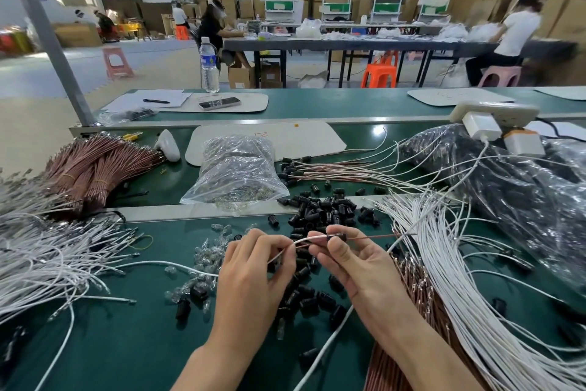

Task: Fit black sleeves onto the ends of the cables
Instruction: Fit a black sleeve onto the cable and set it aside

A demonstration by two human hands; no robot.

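The black sleeve (338,236) is up off the table, threaded on its wires and pinched between the thumb and forefinger of the right hand (358,267), right at the fingertips. A white cable (309,240) runs into it from the left. A thin brown cable (380,235) pokes out of its right end, pointing toward the fan of white cables (450,264) on the right.

The left hand (253,267) is just beside it, fingers curled, nipping the white cable a little way left of the sleeve. Both hands hover over the green belt (126,343), above a scatter of loose black sleeves (320,211) that spreads under and beyond them. Small clear bulbs (207,252) lie just left of the left hand.

Further back there's a clear plastic bag (236,168). To its right is a row of brown cables (317,169) with black sleeves on their left ends. Banded brown bundles (95,162) sit far left, with a heap of white cables (38,251) in front of them. A dark plastic bag (507,194) lies over on the right.
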